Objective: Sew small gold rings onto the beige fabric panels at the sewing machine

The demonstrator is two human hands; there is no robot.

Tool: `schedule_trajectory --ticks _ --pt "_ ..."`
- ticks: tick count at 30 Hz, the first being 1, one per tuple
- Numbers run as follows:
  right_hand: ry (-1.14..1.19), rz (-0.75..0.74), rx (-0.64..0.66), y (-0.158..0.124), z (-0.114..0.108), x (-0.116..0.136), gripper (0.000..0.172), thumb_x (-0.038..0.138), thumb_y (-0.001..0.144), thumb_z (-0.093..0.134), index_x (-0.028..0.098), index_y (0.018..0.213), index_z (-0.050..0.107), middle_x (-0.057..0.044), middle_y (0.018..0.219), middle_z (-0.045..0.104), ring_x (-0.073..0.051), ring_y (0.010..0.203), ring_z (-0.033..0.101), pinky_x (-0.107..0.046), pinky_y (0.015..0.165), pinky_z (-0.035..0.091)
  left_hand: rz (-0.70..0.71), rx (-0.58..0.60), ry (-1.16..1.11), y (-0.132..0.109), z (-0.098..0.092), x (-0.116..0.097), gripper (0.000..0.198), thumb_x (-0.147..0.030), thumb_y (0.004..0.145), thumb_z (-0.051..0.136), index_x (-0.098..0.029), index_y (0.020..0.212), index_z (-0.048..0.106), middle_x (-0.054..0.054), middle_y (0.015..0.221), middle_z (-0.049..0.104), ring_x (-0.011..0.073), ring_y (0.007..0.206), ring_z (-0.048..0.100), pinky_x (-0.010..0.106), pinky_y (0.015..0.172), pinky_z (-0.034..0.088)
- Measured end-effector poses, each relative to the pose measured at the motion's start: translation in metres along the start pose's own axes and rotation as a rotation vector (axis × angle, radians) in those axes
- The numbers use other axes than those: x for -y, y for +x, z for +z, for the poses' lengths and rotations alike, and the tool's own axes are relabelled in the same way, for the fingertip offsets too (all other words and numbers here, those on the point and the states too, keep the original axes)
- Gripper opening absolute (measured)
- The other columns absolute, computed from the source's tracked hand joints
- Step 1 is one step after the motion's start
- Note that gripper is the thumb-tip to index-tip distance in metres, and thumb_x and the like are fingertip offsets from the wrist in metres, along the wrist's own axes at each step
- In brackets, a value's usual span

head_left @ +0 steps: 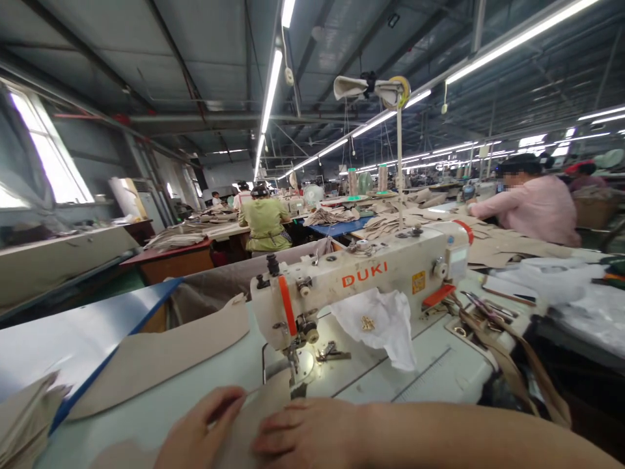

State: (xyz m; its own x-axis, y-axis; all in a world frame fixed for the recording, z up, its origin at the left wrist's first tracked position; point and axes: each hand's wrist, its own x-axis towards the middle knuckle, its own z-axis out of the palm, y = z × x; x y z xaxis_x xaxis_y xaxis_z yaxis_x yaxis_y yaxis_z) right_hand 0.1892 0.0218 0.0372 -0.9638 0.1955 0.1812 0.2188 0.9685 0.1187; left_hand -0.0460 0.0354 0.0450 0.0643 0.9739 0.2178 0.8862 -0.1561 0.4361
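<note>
A beige fabric piece lies under the needle area of a white sewing machine marked DUKI. My left hand grips the left edge of this piece between thumb and fingers. On top of the fabric, close to the needle, my right hand rests flat with its fingers stretched to the left. The presser foot stands just beyond both hands, lit by a small lamp. Behind my left hand, a long curved beige panel lies on the table.
A white cloth holding small brass-coloured parts lies against the machine. Scissors and straps are to the right. Stacked fabric sits at far left. One co-worker is ahead, another to the right.
</note>
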Motion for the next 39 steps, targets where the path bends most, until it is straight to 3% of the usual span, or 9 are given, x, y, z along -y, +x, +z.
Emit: schedule_trajectory --ticks 3,6,9,12,19,24,28,34,39 --pt "-0.023 0.072 -0.113 -0.038 -0.012 -0.001 0.031 0.035 0.096 0.039 0.019 0.118 0.054 -0.003 0.131 0.051 -0.016 0.128 0.035 -0.030 0.106 0.027 0.002 0.053 -0.105 0.017 0.016 -0.026 0.023 -0.036 0.080 0.043 -0.025 0.077 0.063 -0.001 0.077 0.072 0.0205 0.077 0.066 0.027 0.071 0.051" --pt "0.046 0.381 -0.213 -0.075 -0.035 -0.016 0.027 0.023 0.095 0.036 0.017 0.110 0.058 -0.005 0.116 0.061 -0.016 0.111 0.051 -0.027 0.098 0.035 -0.066 0.039 -0.119 0.022 0.022 -0.035 0.025 -0.038 0.080 0.040 -0.025 0.074 0.060 -0.002 0.068 0.070 0.0205 0.068 0.066 0.027 0.065 0.050" --pt "0.036 0.876 -0.122 -0.097 -0.049 -0.051 0.025 0.016 0.094 0.037 0.017 0.106 0.059 -0.006 0.107 0.063 -0.015 0.100 0.056 -0.025 0.088 0.042 -0.088 0.042 -0.123 0.021 0.023 -0.032 0.026 -0.038 0.081 0.039 -0.025 0.073 0.060 -0.001 0.069 0.070 0.0205 0.069 0.066 0.026 0.064 0.049" --pt "0.023 1.047 -0.013 -0.102 -0.043 -0.088 0.022 0.014 0.092 0.042 0.011 0.091 0.064 -0.012 0.095 0.065 -0.022 0.090 0.061 -0.034 0.081 0.046 -0.075 0.050 -0.128 0.018 0.026 -0.026 0.024 -0.037 0.080 0.040 -0.025 0.074 0.060 -0.001 0.072 0.070 0.0208 0.073 0.067 0.025 0.065 0.049" --pt "0.157 1.139 0.211 -0.096 -0.013 -0.125 0.029 0.031 0.090 0.055 0.013 0.112 0.055 -0.009 0.111 0.057 -0.020 0.094 0.059 -0.040 0.080 0.050 -0.090 0.082 -0.110 0.009 0.028 -0.019 0.025 -0.036 0.080 0.040 -0.025 0.076 0.062 -0.001 0.076 0.071 0.0213 0.075 0.067 0.027 0.068 0.048" --pt "0.310 1.208 0.251 -0.095 -0.008 -0.138 0.030 0.030 0.090 0.055 0.013 0.114 0.054 -0.010 0.114 0.056 -0.021 0.096 0.058 -0.040 0.081 0.050 -0.092 0.055 -0.096 0.013 0.028 -0.018 0.026 -0.038 0.080 0.041 -0.025 0.075 0.062 -0.001 0.073 0.071 0.0204 0.071 0.067 0.026 0.065 0.049" --pt "0.443 1.246 0.112 -0.093 -0.009 -0.138 0.030 0.031 0.090 0.055 0.014 0.114 0.055 -0.009 0.114 0.056 -0.022 0.096 0.058 -0.040 0.080 0.050 -0.038 -0.021 -0.111 0.017 0.032 -0.015 0.025 -0.039 0.078 0.043 -0.025 0.075 0.064 -0.001 0.072 0.071 0.0192 0.067 0.067 0.025 0.062 0.050" --pt "0.681 1.198 -0.283 -0.095 -0.020 -0.117 0.021 0.030 0.090 0.053 0.012 0.093 0.063 -0.006 0.089 0.065 -0.018 0.082 0.062 -0.034 0.075 0.050 0.277 -0.178 -0.206 0.011 0.039 -0.022 0.024 -0.040 0.079 0.047 -0.028 0.075 0.067 -0.003 0.077 0.071 0.0158 0.069 0.068 0.020 0.064 0.053" --pt "0.934 1.086 -0.476 -0.094 -0.034 -0.090 0.036 0.048 0.079 0.061 0.014 0.091 0.066 -0.007 0.087 0.068 -0.017 0.078 0.064 -0.031 0.072 0.050 0.400 -0.252 -0.205 0.006 0.045 -0.022 0.022 -0.036 0.081 0.049 -0.030 0.077 0.069 -0.004 0.079 0.072 0.0146 0.071 0.069 0.017 0.071 0.054"
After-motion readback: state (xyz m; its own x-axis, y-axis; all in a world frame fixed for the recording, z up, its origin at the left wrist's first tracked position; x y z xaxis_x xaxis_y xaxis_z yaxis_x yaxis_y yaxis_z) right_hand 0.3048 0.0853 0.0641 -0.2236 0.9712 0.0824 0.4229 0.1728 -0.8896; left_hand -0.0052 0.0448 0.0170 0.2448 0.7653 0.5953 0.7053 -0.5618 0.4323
